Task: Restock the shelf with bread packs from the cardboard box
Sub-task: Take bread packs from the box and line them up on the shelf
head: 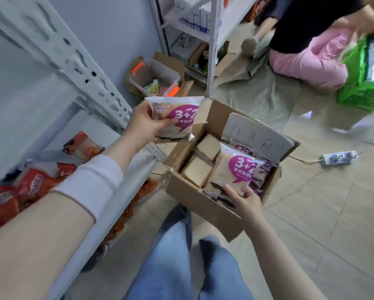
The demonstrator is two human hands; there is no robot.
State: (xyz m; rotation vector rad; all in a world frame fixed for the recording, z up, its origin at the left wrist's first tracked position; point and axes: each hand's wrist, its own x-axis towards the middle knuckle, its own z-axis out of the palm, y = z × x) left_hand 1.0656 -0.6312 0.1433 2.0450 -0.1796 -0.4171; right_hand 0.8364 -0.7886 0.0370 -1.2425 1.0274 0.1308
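An open cardboard box (192,199) stands on the floor beside the white metal shelf (99,135). Inside lie several bread packs (198,169) with purple "3+2" labels. My left hand (143,124) is shut on one bread pack (176,120), held up between the box and the shelf. My right hand (245,199) grips the lower edge of a second bread pack (235,172), which stands upright in the box.
Red snack packs (33,180) lie on the shelf board at the left. A clear plastic tub (157,80) sits in the corner. A power strip (338,158) lies on the floor. Another person (307,59) kneels at the back right beside a green basket (363,87) and a second shelf (212,46).
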